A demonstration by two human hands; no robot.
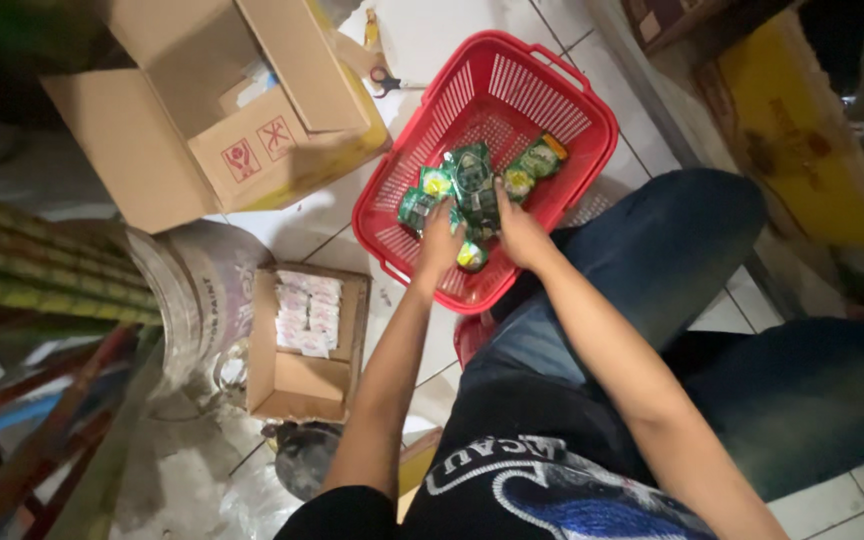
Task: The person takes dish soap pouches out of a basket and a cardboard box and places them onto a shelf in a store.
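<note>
A red plastic basket [512,90] stands on the white tiled floor in front of my knees. Inside it lie several green sachets [537,158]. My left hand [440,240] and my right hand [519,232] are both in the basket, together gripping a strip of green sachets [474,185] held up between them. Another small green and yellow sachet [470,257] shows just below my left hand.
A large open cardboard box [202,110] sits to the upper left, with scissors [387,80] beside it. A small open carton [302,350] holds white packets. A grey bucket [202,290] stands next to it. My legs in jeans [672,280] fill the right.
</note>
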